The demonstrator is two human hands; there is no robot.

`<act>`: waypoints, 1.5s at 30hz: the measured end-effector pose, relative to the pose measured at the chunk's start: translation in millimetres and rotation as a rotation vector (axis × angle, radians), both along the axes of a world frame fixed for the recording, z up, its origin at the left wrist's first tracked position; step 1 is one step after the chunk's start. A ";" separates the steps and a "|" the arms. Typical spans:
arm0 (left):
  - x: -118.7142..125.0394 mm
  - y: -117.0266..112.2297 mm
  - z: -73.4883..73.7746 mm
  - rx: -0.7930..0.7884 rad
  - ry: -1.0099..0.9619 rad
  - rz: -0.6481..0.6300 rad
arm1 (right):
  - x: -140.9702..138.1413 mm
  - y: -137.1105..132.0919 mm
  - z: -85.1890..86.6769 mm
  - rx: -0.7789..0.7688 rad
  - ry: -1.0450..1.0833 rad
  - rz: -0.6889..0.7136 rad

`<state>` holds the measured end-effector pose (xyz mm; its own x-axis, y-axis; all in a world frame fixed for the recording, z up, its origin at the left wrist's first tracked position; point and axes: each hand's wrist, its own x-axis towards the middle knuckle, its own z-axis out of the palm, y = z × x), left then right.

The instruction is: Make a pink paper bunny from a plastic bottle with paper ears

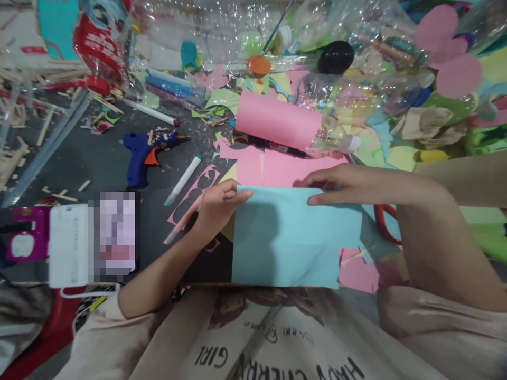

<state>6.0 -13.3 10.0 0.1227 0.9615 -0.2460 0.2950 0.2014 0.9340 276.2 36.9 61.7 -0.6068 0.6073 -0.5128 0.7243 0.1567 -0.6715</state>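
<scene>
A light blue sheet of paper [293, 237] lies before me at the table's front edge. Its far edge is pinched at the left corner by my left hand [222, 206], thumb on top and fingers curled. Farther right along that edge, my right hand [343, 184] grips the paper with the thumb over it and the fingers bent behind. Pink paper [285, 168] lies just beyond the blue sheet. A bottle wrapped in pink paper [279, 120] rests on its side behind that. Red scissor handles [386, 224] show partly beside my right wrist.
To the left lie a blue glue gun [138, 153], a white marker [182, 180], a phone [116, 232] and a white power bank [68, 245]. Plastic bottles [356, 89], paper scraps and wooden sticks crowd the back. Pink scraps [358, 272] sit near the front right. Another forearm [467, 171] reaches in from the right.
</scene>
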 end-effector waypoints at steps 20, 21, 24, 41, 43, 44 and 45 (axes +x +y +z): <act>-2.8 6.4 3.2 0.073 0.029 0.102 | -55.9 -5.9 -7.5 0.140 -0.018 0.024; -3.1 6.4 2.2 0.069 0.027 0.112 | -52.9 -4.2 -6.5 0.145 -0.014 0.027; -3.6 6.9 0.1 0.056 0.005 0.134 | -45.8 -1.1 -4.1 0.168 0.007 0.033; -4.2 9.9 2.4 -0.048 -0.128 0.123 | -25.1 8.6 0.2 0.165 -0.143 0.057; -4.7 9.9 1.7 -0.042 -0.115 0.125 | -16.5 12.9 -2.0 0.173 -0.147 0.061; -4.6 9.4 1.4 -0.046 -0.113 0.124 | -12.1 14.7 -3.7 0.173 -0.131 0.059; -4.2 8.8 1.2 -0.056 -0.115 0.119 | -7.7 16.1 -5.9 0.169 -0.107 0.052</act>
